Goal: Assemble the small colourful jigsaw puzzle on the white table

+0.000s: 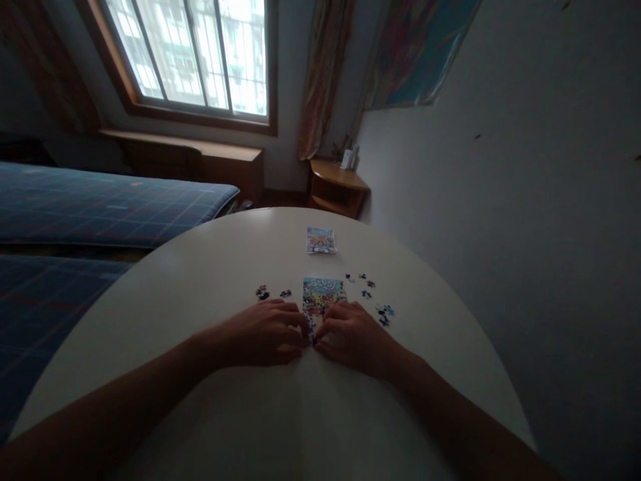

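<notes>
The jigsaw puzzle (324,288) lies on the round table (215,267), between its left and right edges. Its upper part looks joined; the lower part, toward the table's near side, seems incomplete, though the hands hide much of it. The right hand (354,337) is curled, fingertips at a small blue piece (314,341); the left hand (278,332) bends its fingers just beside it. I cannot tell whether either grips anything. Unjoined remain left-hand pieces (262,292) and right-hand pieces (384,320). Nearer the far edge lies a picture sheet (321,241).
</notes>
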Demonstrator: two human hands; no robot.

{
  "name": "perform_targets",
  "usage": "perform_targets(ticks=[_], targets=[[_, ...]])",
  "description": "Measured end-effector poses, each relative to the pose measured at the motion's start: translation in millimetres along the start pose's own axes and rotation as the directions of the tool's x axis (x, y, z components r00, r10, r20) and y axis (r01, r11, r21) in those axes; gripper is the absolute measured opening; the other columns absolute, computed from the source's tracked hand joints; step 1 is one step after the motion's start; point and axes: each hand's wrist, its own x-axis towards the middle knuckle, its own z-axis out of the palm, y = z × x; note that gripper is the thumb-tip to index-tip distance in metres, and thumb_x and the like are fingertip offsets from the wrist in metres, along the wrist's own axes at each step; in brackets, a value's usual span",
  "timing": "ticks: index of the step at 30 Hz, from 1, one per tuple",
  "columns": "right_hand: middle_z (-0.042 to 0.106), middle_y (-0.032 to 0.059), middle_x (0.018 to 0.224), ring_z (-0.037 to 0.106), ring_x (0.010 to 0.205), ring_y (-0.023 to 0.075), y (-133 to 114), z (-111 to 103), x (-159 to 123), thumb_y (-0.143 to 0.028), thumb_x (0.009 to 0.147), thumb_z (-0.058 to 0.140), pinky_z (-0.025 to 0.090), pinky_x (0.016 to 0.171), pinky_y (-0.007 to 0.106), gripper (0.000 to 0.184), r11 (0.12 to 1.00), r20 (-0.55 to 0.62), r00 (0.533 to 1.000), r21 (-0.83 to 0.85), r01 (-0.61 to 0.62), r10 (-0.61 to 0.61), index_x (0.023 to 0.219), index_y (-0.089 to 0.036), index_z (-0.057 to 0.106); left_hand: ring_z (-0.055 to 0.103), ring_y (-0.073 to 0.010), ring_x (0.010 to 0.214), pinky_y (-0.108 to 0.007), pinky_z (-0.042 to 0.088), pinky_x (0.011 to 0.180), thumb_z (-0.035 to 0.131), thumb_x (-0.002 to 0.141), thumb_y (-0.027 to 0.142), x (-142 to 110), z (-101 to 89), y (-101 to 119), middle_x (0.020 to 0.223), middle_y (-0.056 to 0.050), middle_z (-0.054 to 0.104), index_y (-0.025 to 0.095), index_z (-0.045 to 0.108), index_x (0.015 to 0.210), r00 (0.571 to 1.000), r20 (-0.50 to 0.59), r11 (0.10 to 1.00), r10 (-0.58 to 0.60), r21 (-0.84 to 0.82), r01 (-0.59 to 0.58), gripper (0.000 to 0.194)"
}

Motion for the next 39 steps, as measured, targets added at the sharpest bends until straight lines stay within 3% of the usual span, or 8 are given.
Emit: perform_targets(ticks=[5,10,13,14,16,18,24,39], targets=[[0.069,0.0008,0.089,0.06,0.087,0.0161,2.9,-3.1,-0.7,-0.032,0.092,0.063,0.036,0.079,0.031,0.01,0.986,-0.004,0.99,-0.087,0.142,-0.143,0.09,-0.026,0.071,0.061,-0.0171,0.09,-0.032,0.047,0.082,0.066,0.09,0.022,1.5,-0.9,3.3,0.101,-0.001,0.07,0.024,0.068,0.098,1.0,0.013,1.0,-0.018,-0.019,0.018,0.009],[0.07,0.0015,0.087,0.06,0.084,0.0164,0.1,-4.5,0.0,-0.031,0.092,0.061,0.036,0.077,0.031,0.014,0.982,0.013,0.99,-0.13,0.138,-0.137,0.085,-0.023,0.069,0.061,-0.0172,0.095,-0.032,0.048,0.085,0.063,0.092,0.024,0.6,-1.7,-0.7,0.105,-0.001,0.071,0.025,0.07,0.1,0.999,0.015,0.998,-0.032,-0.062,0.033,0.01],[0.07,0.0018,0.088,0.061,0.085,0.0167,-0.5,-5.5,0.0,-0.032,0.092,0.062,0.037,0.079,0.031,0.011,0.986,0.029,0.992,-0.105,0.127,-0.124,0.09,-0.024,0.07,0.062,-0.017,0.097,-0.031,0.049,0.086,0.059,0.094,0.025,-7.3,-7.6,-16.9,0.105,-0.001,0.07,0.025,0.069,0.102,0.983,-0.032,0.981,-0.182,-0.073,0.179,0.013],[0.07,0.0019,0.089,0.062,0.087,0.0169,-0.5,-6.2,0.0,-0.033,0.092,0.062,0.037,0.081,0.032,0.012,0.989,0.031,0.992,-0.086,0.121,-0.119,0.093,-0.024,0.07,0.062,-0.0177,0.097,-0.032,0.049,0.086,0.057,0.094,0.027,-11.4,-10.6,-23.8,0.106,-0.002,0.07,0.025,0.069,0.103,0.959,-0.063,0.96,-0.278,-0.05,0.275,0.015],[0.07,0.0018,0.09,0.063,0.09,0.0167,-0.1,-7.9,0.1,-0.033,0.093,0.061,0.038,0.083,0.032,0.012,0.994,0.02,0.994,-0.042,0.104,-0.103,0.096,-0.024,0.07,0.062,-0.0202,0.098,-0.034,0.049,0.084,0.054,0.095,0.031,-20.7,-17.2,-36.9,0.108,-0.004,0.068,0.024,0.069,0.104,0.862,-0.129,0.87,-0.49,-0.006,0.493,0.018],[0.07,0.0018,0.089,0.063,0.089,0.016,1.4,-9.6,0.0,-0.032,0.094,0.06,0.038,0.083,0.032,0.012,0.997,-0.006,0.997,-0.014,0.082,-0.082,0.095,-0.023,0.069,0.063,-0.0206,0.094,-0.034,0.05,0.082,0.052,0.094,0.035,-29.3,-23.3,-46.6,0.106,-0.006,0.068,0.023,0.069,0.101,0.783,-0.138,0.788,-0.607,0.023,0.615,0.022],[0.071,0.0021,0.087,0.064,0.086,0.0159,13.6,-13.0,-1.2,-0.026,0.093,0.061,0.04,0.082,0.033,0.009,0.998,-0.041,0.998,-0.02,0.052,-0.053,0.09,-0.022,0.069,0.064,-0.0225,0.088,-0.033,0.048,0.075,0.052,0.092,0.045,-39.7,-32.8,-50.6,0.1,-0.008,0.068,0.022,0.068,0.102,0.669,-0.029,0.666,-0.742,0.081,0.742,0.031],[0.071,0.0047,0.09,0.063,0.086,0.0176,32.7,-14.4,-3.7,-0.026,0.093,0.06,0.042,0.081,0.034,0.011,0.998,-0.083,0.996,-0.058,-0.038,0.033,0.092,-0.021,0.07,0.061,-0.0236,0.097,-0.036,0.047,0.085,0.049,0.09,0.033,-38.7,-24.6,-49.0,0.109,-0.008,0.064,0.024,0.069,0.104,0.717,0.073,0.718,-0.693,-0.018,0.696,0.026]])
